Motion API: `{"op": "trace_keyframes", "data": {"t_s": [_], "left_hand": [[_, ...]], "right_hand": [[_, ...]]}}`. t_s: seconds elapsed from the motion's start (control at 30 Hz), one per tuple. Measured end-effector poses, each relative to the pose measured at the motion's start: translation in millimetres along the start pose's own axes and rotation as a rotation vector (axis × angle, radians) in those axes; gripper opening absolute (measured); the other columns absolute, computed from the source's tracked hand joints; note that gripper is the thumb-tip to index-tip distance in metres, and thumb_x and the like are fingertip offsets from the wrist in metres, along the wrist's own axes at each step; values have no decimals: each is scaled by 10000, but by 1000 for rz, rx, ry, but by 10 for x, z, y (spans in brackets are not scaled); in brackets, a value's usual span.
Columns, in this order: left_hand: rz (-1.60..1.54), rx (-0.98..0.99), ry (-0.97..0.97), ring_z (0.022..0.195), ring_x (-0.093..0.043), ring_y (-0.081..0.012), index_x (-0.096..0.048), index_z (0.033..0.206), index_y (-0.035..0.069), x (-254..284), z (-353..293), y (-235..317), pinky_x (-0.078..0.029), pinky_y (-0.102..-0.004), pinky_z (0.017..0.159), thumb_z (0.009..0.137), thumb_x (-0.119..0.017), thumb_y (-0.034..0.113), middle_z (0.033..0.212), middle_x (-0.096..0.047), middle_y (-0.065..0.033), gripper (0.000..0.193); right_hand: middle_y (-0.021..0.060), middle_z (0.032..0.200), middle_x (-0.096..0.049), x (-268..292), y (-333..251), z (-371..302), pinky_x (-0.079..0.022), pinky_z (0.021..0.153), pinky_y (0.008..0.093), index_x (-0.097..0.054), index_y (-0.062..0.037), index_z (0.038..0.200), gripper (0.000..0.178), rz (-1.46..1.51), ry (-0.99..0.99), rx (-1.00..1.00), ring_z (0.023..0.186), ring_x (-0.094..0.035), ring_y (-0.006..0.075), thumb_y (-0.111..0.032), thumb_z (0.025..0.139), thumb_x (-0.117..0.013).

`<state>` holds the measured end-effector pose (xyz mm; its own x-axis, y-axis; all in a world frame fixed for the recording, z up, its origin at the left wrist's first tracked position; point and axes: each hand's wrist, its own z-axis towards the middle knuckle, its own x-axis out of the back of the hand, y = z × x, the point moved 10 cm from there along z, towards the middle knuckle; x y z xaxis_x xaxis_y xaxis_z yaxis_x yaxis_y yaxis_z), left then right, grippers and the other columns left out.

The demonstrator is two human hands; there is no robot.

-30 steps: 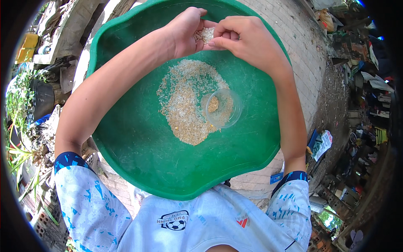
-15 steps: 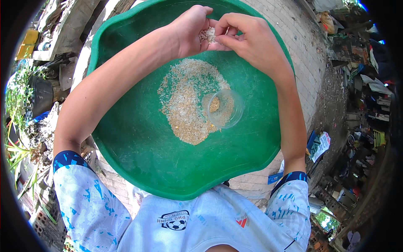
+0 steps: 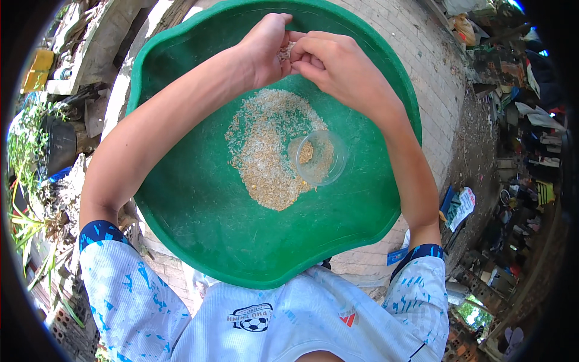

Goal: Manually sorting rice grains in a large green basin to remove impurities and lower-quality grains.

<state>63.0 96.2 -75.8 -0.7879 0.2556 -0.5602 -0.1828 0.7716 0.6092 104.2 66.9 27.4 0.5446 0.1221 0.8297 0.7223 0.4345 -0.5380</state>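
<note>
Barely shifted since earlier, our left hand (image 3: 265, 48) cups grain while right hand (image 3: 338, 63) pinches it — clear cup (image 3: 318, 158) lies below, nearer the right, in green basin (image 3: 199, 205).

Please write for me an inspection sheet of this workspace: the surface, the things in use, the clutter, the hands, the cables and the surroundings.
Surface: big green basin on the person's lap.
Job's things: pile of husked grain in the middle of the basin; clear plastic cup beside it, some grain inside.
Clutter: nothing seen inside the basin.
Hands: left hand cupped, holding grain; right hand with fingertips pinching at that grain.
Cables: nothing seen.
Surroundings: brick paving, plants on the left, scattered rubbish on the right.
</note>
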Motion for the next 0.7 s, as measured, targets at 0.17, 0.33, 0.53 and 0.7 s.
{"op": "trace_keyframes", "data": {"t_s": [0.17, 0.33, 0.53, 0.7], "left_hand": [[32, 1, -33, 993, -624, -176, -553, 1110, -12, -8, -56, 42, -552, -354, 908, 1058, -234, 315, 1080, -617, -102, 460], [102, -8, -48, 1174, -588, -236, -502, 1276, 30, 112, 96, 42, -495, -445, 1038, 1052, -293, 183, 1275, -575, -99, 343], [164, -90, 72, 1354, -432, -343, -345, 1395, -106, -48, -5, 184, -299, -467, 1207, 1039, -275, 87, 1444, -440, -209, 411], [274, -133, 117, 1421, -311, -362, -287, 1446, -87, -209, -41, 154, -261, -505, 1216, 1057, -240, 86, 1532, -290, -236, 428]], "right_hand": [[140, 846, -662, 67, 103, 55, -517, 708, 363, -658, 3, 895, 117, 150, 143, 90, 773, -648, 280, -95, 834, -639], [127, 883, -706, 77, 320, 72, -510, 780, 411, -713, -43, 888, 162, 138, 151, 37, 880, -673, 295, -126, 768, -643], [95, 990, -726, -189, 626, 495, -507, 808, 411, -733, -135, 1032, 245, 160, 136, 12, 948, -669, 274, -240, 850, -607], [106, 977, -725, -355, 822, 471, -507, 804, 416, -737, -131, 1025, 248, 137, 125, -15, 933, -669, 285, -230, 848, -595]]}}
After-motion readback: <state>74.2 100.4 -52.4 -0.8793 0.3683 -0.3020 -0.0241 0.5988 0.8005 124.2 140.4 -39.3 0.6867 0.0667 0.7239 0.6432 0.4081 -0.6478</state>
